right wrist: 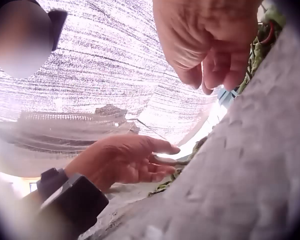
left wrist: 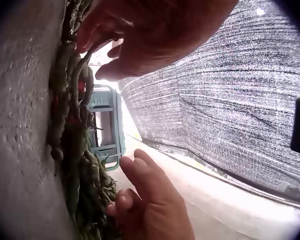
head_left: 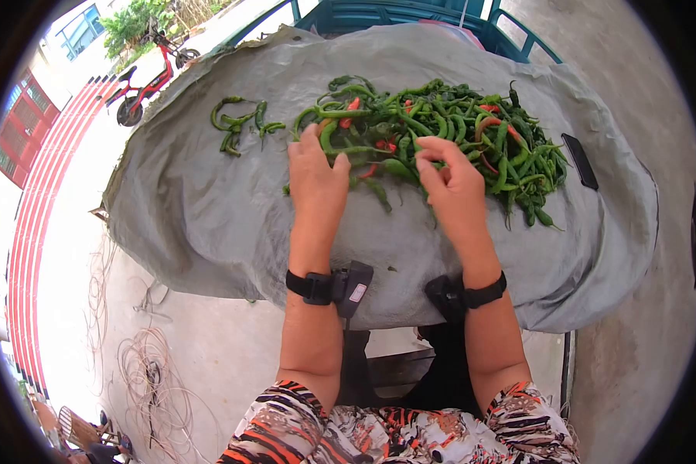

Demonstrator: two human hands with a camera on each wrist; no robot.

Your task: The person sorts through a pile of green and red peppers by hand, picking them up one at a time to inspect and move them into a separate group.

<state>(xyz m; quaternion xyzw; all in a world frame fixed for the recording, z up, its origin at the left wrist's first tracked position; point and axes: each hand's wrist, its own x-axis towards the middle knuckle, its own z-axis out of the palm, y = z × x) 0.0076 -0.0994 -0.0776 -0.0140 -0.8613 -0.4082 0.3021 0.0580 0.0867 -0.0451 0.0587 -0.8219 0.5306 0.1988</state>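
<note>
Green peppers [head_left: 448,116], some of them red, lie in a heap on a grey cover [head_left: 232,201]. At the heap's left front edge, the left hand [head_left: 317,174] has its thumb and fingers around a long green pepper; in the right wrist view part of that pepper [right wrist: 171,161] shows between thumb and fingers of the left hand [right wrist: 117,159]. The right hand [head_left: 456,185] hovers over the heap's front middle with fingers loosely bent. Nothing shows in the right hand [left wrist: 157,200] in the left wrist view.
A small separate group of green peppers [head_left: 243,124] lies left of the heap. A black phone [head_left: 580,161] rests at its right. Behind stands a blue-green metal frame [head_left: 410,15]; a red bike [head_left: 151,81] is parked at the back left.
</note>
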